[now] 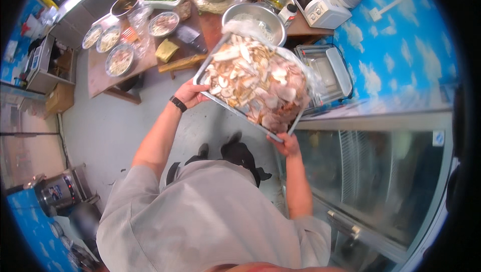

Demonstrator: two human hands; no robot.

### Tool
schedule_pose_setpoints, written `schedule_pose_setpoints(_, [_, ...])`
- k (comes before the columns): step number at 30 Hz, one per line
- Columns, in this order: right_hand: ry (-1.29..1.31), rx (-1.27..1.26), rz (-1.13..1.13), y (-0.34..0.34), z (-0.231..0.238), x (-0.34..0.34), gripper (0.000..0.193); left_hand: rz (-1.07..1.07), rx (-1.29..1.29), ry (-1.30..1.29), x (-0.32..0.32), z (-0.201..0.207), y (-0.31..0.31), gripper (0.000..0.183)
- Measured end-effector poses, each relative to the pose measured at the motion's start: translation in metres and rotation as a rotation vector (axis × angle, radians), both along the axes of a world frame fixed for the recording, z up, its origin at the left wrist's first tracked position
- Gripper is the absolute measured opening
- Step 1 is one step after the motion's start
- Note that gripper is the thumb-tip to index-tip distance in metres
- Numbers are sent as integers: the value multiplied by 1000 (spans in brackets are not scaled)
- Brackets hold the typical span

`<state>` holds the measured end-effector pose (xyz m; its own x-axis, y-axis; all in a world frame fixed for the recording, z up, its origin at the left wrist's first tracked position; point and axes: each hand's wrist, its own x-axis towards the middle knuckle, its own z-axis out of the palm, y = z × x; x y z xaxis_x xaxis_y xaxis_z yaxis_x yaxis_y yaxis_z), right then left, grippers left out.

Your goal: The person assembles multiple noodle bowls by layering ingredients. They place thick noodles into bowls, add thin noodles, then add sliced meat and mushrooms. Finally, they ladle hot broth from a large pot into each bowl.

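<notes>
Left hand (192, 94) closed on left corner of metal tray (233, 109), thumb over rim; right hand (288, 145) wrapped on near right corner, fingers underneath mostly hidden. Tray heaped with sliced pale-brown food (250, 74), held out ahead of grey-shirted person (210, 207), near table (100, 77) and big metal basin (278, 27). Glass-doored cabinet (373, 171) at right.

- Grey rectangular tray (235, 110): held aloft, askew, its right end nearer, heaped full.
- Pale, brown-edged slices (234, 71): piled loosely toward its left.
- Pinkish-brown slices (278, 114): overlapping toward its right.
- Clear plastic (314, 79): crumpled along its far and right edges.
</notes>
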<state>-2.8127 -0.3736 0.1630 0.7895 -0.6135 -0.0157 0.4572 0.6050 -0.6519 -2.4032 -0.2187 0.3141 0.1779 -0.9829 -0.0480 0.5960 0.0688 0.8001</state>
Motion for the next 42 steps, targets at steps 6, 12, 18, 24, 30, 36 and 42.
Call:
schedule_pose_setpoints(6, [228,-148,-34,-27,72,-21,42,5,50,-9,-14,9,-1,45])
schedule_pose_setpoints(12, [289,-189,130,-11,190,-2,53,125,225,82,-7,101,44,45])
schedule_pose_setpoints(18, [1032,-362,407,-17,311,-26,41,128,286,131,-11,146,51,48])
schedule_pose_setpoints(24, [1026,-1299,-446,-53,399,30,63,-16,269,227,6,172,51,60])
schedule_pose_setpoints(30, [1202,-1406,-348,-62,394,92,55,386,385,219,111,147,106,43])
schedule_pose_setpoints(36, [1197,-1212,-506,-38,422,94,36,769,444,282,232,119,154,38])
schedule_pose_setpoints(42, [1207,-983,-720,-58,428,116,30,553,368,218,247,117,136,47])
